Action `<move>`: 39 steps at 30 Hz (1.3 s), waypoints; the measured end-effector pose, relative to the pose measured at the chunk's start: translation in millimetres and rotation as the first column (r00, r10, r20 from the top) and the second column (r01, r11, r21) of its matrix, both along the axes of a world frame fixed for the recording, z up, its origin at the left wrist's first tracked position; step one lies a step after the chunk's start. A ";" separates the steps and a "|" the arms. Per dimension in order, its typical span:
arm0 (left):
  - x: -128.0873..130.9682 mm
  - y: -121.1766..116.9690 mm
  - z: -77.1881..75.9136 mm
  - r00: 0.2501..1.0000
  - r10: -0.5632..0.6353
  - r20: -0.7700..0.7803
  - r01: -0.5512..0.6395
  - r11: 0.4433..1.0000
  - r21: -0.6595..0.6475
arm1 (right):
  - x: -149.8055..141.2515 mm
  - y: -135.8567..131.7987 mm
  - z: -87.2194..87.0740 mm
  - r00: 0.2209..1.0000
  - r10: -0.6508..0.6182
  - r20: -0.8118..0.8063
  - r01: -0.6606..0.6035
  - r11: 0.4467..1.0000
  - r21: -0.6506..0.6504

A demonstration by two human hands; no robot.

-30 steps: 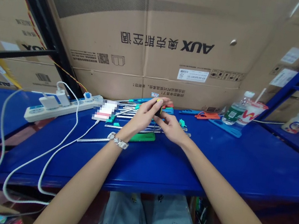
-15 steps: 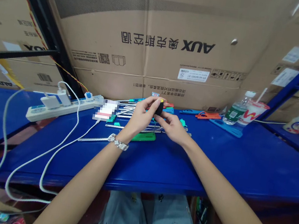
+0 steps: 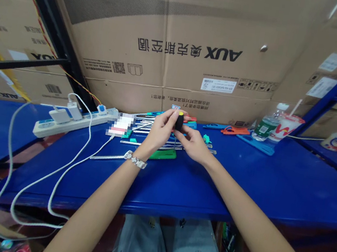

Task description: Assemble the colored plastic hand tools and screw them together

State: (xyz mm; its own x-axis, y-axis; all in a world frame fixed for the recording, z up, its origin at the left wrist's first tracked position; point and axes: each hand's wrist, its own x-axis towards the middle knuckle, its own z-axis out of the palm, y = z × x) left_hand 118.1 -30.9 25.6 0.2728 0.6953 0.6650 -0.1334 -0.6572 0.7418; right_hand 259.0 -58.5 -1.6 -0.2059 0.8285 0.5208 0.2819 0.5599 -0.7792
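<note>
A short screwdriver [image 3: 179,121] with a black and yellow handle stands upright over the table, its thin shaft pointing down. My left hand [image 3: 162,128] is closed round the handle from the left. Close beneath it, the fingers of my right hand [image 3: 194,143] are pinched together at the lower end of the handle and shaft; what exactly they grip is partly hidden. Under the hands lies a green plastic piece [image 3: 163,155], near the screwdriver's tip. Several silver metal rods [image 3: 142,128] lie behind and left of my left hand.
A white power strip [image 3: 73,123] with chargers and cables sits on the blue table [image 3: 242,184] at left, beside a blurred-out phone-like object [image 3: 120,125]. At right are blue and orange plastic pieces [image 3: 234,130], a water bottle [image 3: 266,126] and a paper cup [image 3: 284,128]. Cardboard [image 3: 192,19] stands behind.
My left fingers have shifted round the screwdriver handle, leaving more of its black and yellow end showing. Both hands stay in nearly the same place; the view has shifted slightly.
</note>
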 end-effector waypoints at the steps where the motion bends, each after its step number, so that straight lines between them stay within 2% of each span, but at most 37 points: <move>1: 1.1 -1.1 -0.5 1.000 0.005 0.000 -0.005 1.000 -0.008 | 1.0 1.6 -0.3 1.000 -0.012 0.002 0.012 1.000 -0.003; 6: 16.0 -7.4 -4.0 0.963 0.249 0.104 -0.245 0.968 -0.050 | -7.7 9.9 -6.7 0.970 -0.240 -0.034 0.241 0.970 0.041; 7: 17.1 -7.5 -4.3 0.961 0.254 0.114 -0.250 0.967 -0.052 | -10.1 10.2 -7.4 0.961 -0.274 -0.040 0.276 0.960 0.041; 9: 15.5 -5.9 -4.1 0.978 0.181 0.099 -0.178 0.983 -0.047 | -12.3 8.7 -6.7 0.954 -0.298 -0.043 0.300 0.953 0.043; 11: 10.8 -3.2 -3.4 0.998 0.055 0.039 -0.053 0.998 -0.038 | -10.3 5.7 -3.4 0.975 -0.218 -0.049 0.220 0.975 0.038; 14: 5.4 -0.7 -3.1 0.995 -0.087 -0.042 0.085 0.995 -0.046 | -3.0 2.7 1.7 0.999 0.003 -0.045 -0.003 1.000 -0.004; 16: 6.3 -1.6 -3.7 0.998 -0.049 -0.030 0.047 0.998 -0.047 | 0.3 4.1 1.7 0.999 0.037 -0.026 -0.037 0.999 -0.016; 19: 11.9 -5.3 -4.2 0.985 0.172 0.034 -0.171 0.985 -0.029 | -1.7 9.8 -3.5 0.996 -0.090 -0.028 0.091 0.996 0.006; 21: 13.9 -7.2 -3.5 0.965 0.252 0.073 -0.251 0.968 -0.025 | -5.6 12.5 -7.1 0.984 -0.171 -0.055 0.172 0.985 0.014; 24: 9.3 -6.9 -0.4 0.982 0.175 0.068 -0.173 0.985 -0.026 | -7.6 11.2 -6.6 0.979 -0.194 -0.065 0.196 0.980 0.025; 28: -3.4 -3.5 4.3 0.997 -0.027 -0.076 0.026 1.000 -0.017 | 2.3 4.9 1.6 0.999 0.037 -0.036 -0.038 0.999 -0.033; 30: -5.8 -2.7 4.5 0.992 -0.055 -0.109 0.056 0.998 -0.002 | 7.4 4.3 3.8 0.993 0.111 -0.028 -0.113 0.991 -0.066; 31: -5.1 -2.7 3.9 0.994 -0.037 -0.105 0.038 0.999 0.004 | 8.7 4.9 3.8 0.994 0.107 -0.021 -0.109 0.992 -0.064; 36: 7.8 -4.4 -1.9 0.984 0.164 0.066 -0.160 0.985 -0.064 | 1.2 11.7 -1.3 0.996 -0.083 -0.009 0.083 0.997 0.005; 39: 10.7 -5.9 -1.8 0.988 0.129 0.082 -0.123 0.989 -0.078 | -4.8 12.5 -2.8 0.982 -0.189 0.002 0.189 0.982 -0.005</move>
